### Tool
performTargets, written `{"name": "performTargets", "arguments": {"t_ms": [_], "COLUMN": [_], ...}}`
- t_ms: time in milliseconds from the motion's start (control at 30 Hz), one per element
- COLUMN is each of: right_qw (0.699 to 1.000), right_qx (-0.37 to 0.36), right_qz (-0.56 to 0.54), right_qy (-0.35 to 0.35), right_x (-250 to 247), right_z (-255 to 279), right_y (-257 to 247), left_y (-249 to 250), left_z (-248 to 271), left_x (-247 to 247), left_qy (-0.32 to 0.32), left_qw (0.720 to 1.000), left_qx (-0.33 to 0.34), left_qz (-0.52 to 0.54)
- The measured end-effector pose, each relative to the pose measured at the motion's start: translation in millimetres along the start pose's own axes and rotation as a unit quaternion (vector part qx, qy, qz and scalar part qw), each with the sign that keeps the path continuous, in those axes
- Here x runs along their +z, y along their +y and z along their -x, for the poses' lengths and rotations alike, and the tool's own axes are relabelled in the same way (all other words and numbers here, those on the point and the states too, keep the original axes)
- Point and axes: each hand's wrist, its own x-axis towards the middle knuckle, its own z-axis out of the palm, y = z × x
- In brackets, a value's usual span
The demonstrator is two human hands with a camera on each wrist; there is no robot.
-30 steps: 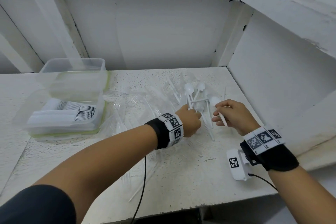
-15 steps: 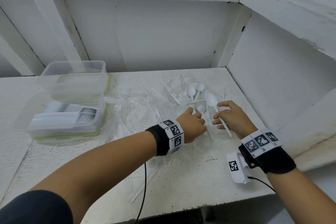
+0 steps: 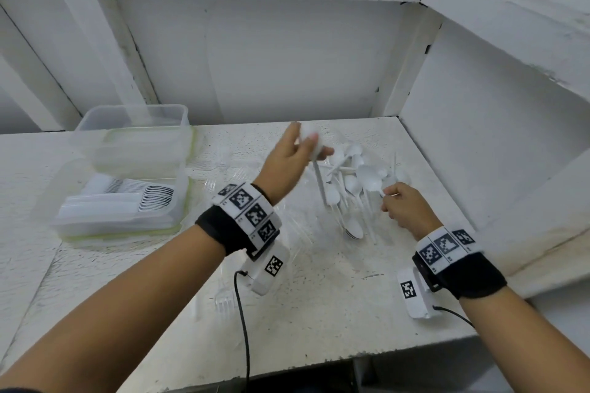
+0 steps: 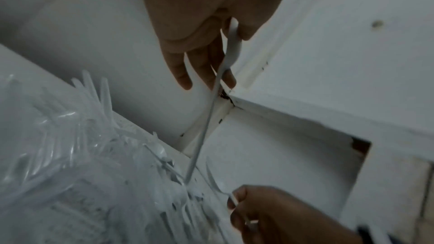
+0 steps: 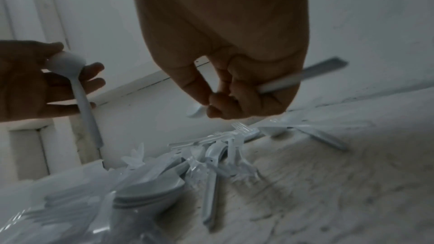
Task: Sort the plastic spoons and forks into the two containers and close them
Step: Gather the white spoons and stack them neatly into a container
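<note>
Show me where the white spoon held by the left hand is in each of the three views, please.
Head: white spoon upper centre, bowl in the left hand, handle hanging down.
Left wrist: centre, a long handle running down from the fingers.
Right wrist: left edge, bowl up.
Shared landmark: the pile of cutlery under it.

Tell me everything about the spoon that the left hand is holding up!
The white spoon looks like smooth, opaque plastic, with a rounded bowl and a long, thin, straight handle. The left hand grips it by the bowl end, thumb and fingers around it, so the handle hangs nearly straight down. It is lifted above the spoon pile on the white shelf; whether its tip touches the pile cannot be told.
</note>
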Motion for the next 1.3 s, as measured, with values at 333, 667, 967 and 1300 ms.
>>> {"name": "performTargets", "arguments": {"t_ms": [333, 667, 967, 1300], "right_qw": [0.945, 0.913, 0.93, 0.955], "right_qx": [-0.109, -0.25, -0.314, -0.254], "right_qz": [0.254, 0.315, -0.04, -0.11], "right_qy": [-0.176, -0.067, 0.185, 0.103], "right_x": [14.8, 14.2, -6.3, -10.8], "right_z": [24.1, 35.8, 45.3, 40.8], "right_y": [-16.0, 0.2, -32.4, -53.1], "left_y": [-14.7, -29.4, -35.7, -53.1], "left_z": [0.9, 3.3, 5.0, 6.7], "left_x": [-12.9, -12.0, 10.2, 65.1], "left_qy": [0.028, -0.007, -0.11, -0.392], "left_qw": [0.986, 0.979, 0.961, 0.696], "left_qx": [-0.153, -0.171, -0.066, 0.103], "left_qz": [0.066, -0.111, -0.246, -0.593]}}
